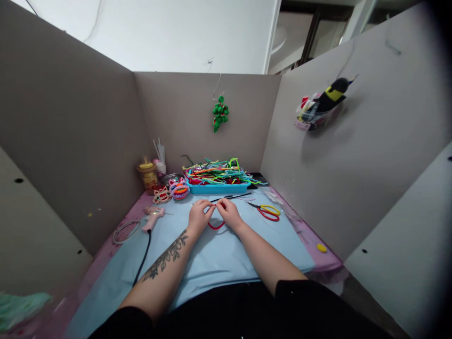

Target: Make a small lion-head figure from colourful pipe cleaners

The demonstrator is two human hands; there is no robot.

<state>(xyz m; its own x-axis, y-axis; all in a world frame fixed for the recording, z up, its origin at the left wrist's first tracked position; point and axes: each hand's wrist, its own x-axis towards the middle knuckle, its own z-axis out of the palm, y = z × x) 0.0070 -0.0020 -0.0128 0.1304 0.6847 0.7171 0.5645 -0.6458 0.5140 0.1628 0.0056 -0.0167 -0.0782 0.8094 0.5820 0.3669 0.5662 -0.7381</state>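
Observation:
My left hand [200,214] and my right hand [227,212] meet above the middle of the blue cloth [226,259]. Both are closed in a pinch on a red pipe cleaner [216,227], whose loop hangs down between them. Just beyond my fingers lie black pipe cleaners [238,195]. Scissors with one yellow and one red handle [270,213] rest to the right of my right hand, blades toward it. A pink glue gun [154,219] lies to the left of my left hand.
At the back stands a blue tray [219,189] heaped with coloured pipe cleaners. Left of it are colourful woven pieces [179,189] and a drink cup [148,176]. Grey partitions [205,141] enclose the table. A yellow disc [321,248] lies near the right edge.

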